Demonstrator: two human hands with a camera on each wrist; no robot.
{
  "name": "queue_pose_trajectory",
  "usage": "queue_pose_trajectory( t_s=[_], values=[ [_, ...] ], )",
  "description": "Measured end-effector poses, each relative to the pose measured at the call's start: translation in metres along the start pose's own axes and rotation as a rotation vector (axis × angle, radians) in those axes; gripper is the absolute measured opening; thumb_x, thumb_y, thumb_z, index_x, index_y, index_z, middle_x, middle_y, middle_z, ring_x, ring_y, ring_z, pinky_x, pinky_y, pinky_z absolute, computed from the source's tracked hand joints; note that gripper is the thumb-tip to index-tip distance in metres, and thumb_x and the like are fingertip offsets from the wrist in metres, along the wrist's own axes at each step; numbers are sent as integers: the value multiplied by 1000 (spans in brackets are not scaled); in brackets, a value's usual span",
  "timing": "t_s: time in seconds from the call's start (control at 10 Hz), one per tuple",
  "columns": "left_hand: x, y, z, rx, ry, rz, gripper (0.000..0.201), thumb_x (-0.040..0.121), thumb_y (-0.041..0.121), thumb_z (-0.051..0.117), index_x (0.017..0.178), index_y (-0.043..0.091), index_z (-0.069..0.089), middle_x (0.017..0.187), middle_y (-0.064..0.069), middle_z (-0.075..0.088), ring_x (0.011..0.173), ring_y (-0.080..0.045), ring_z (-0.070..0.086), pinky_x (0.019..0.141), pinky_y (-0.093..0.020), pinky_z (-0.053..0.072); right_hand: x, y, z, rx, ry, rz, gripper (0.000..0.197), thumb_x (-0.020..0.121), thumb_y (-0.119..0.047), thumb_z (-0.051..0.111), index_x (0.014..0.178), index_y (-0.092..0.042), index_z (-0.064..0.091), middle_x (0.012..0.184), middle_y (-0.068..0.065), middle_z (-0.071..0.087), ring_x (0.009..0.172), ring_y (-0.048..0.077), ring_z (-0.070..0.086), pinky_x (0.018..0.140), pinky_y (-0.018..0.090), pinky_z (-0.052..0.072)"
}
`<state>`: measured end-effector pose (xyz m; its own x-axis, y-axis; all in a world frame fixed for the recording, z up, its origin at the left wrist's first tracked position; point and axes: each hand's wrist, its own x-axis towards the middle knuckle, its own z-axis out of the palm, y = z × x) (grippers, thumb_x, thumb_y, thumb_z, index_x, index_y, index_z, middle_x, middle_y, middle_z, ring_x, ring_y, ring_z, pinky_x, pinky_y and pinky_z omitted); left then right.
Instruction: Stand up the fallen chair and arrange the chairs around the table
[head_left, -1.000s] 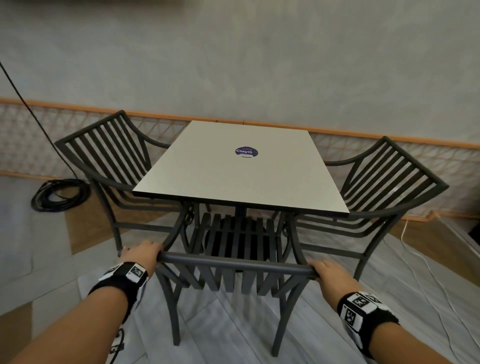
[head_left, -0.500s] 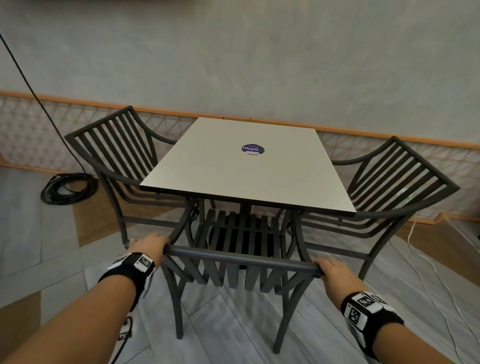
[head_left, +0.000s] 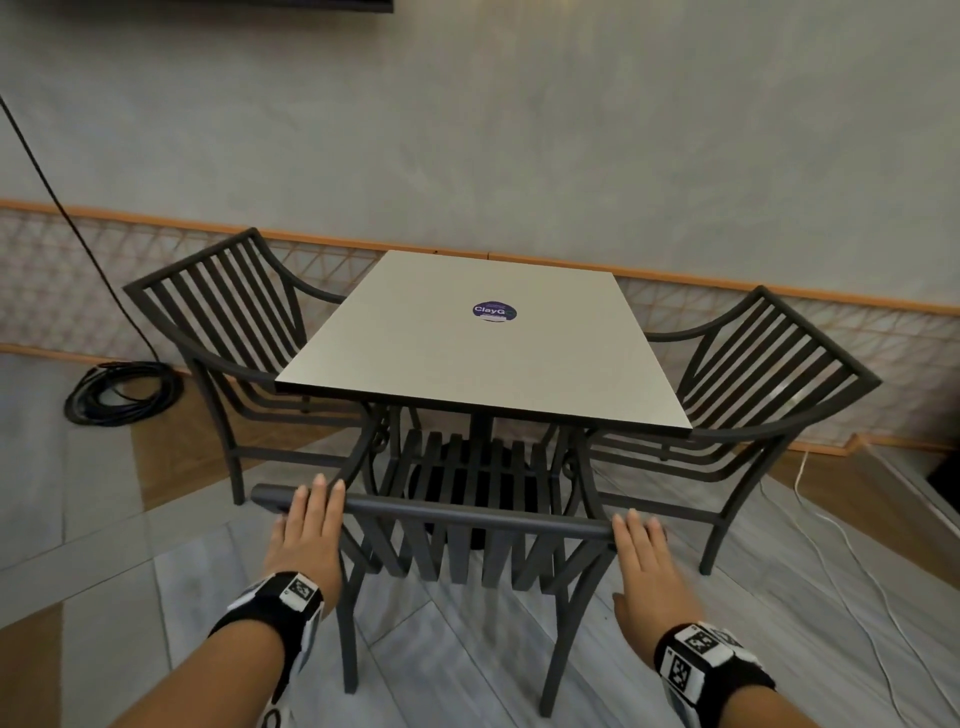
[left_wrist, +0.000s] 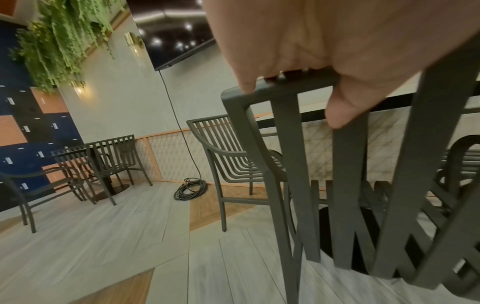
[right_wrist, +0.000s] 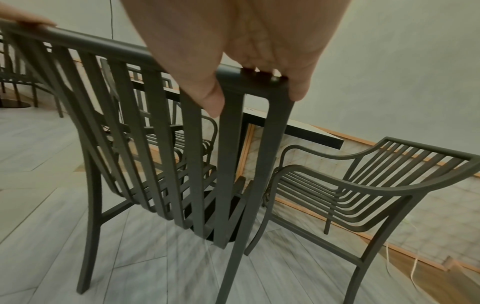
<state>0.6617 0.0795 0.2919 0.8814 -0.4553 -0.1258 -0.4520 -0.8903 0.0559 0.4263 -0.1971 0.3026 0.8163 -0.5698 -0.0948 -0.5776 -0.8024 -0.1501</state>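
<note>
Three dark slatted metal chairs stand upright around a square pale table (head_left: 467, 364). The near chair (head_left: 467, 514) is tucked under the table's front edge, its back towards me. My left hand (head_left: 311, 514) lies flat on the left end of that chair's top rail, fingers straight. My right hand (head_left: 644, 551) rests the same way on the right end. In the wrist views the left hand (left_wrist: 324, 51) and right hand (right_wrist: 246, 41) lie over the rail with the thumbs hanging loose in front of the slats. One chair (head_left: 223, 312) stands at the table's left, another (head_left: 769, 364) at its right.
A black cable coil (head_left: 122, 392) lies on the floor at the left by the wall. A white cord (head_left: 841, 561) runs across the floor on the right. A low lattice panel (head_left: 883, 332) lines the wall behind. Another table with chairs (left_wrist: 98, 164) stands far left.
Both hands had their fingers curled round the near chair's top rail; now the fingers are straightened and lie flat on it. My view has risen and pulled back a little.
</note>
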Motion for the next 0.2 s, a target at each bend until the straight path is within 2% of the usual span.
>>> queue_pose_trajectory(
  t_s=[0.1,0.2],
  values=[
    [-17,1,-1,-22,-111,18,90,88,-2,45,151,18,-16,159,-8,-26,150,-26,-10,125,-43,5,-13,-2,-2,-60,-62,-38,80,94,-11,47,146,-18,-13,157,5,-21,145,26,-13,118,38,6],
    [-42,-3,-5,68,-261,112,72,93,14,46,154,18,8,164,-8,2,151,-25,6,124,-41,10,-43,-6,-5,-120,-269,-212,56,97,-19,44,148,-17,21,160,4,-5,146,28,0,118,42,8]
  ],
)
